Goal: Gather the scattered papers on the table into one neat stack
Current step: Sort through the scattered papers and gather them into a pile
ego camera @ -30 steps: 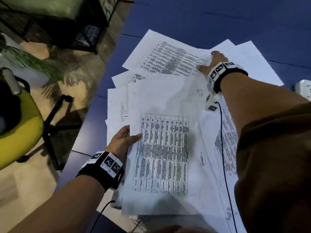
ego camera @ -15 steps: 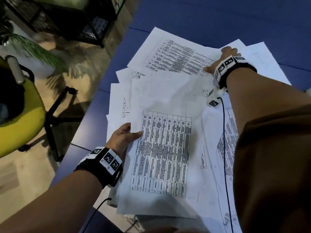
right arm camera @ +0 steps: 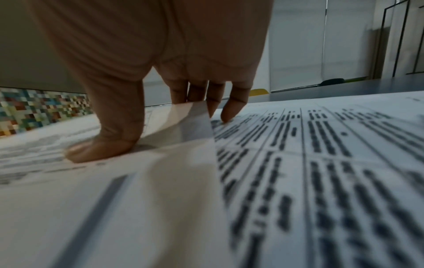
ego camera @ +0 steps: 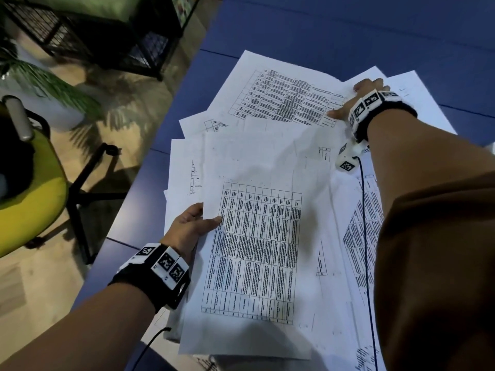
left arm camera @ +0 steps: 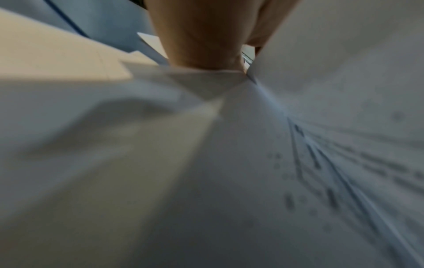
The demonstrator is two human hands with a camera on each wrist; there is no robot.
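White papers (ego camera: 270,156) lie fanned across the blue table (ego camera: 348,30), overlapping one another and not yet squared up. We hold the near bundle with our left hand (ego camera: 191,227): the thumb lies on top of the table-printed sheet (ego camera: 257,253) at its left edge while the other fingers go underneath it, pinching that sheet, and in the left wrist view only blurred paper and part of the hand (left arm camera: 206,34) show. Our right hand (ego camera: 356,100) reaches to the far sheets; in the right wrist view the hand (right arm camera: 160,72) has its thumb pressed flat on a printed sheet (right arm camera: 321,163), the fingers close together with tips down on the paper, and a lifted corner (right arm camera: 195,125) of one page stands between thumb and fingers. Beside the table stand a yellow chair (ego camera: 29,199) and a green plant (ego camera: 45,87).
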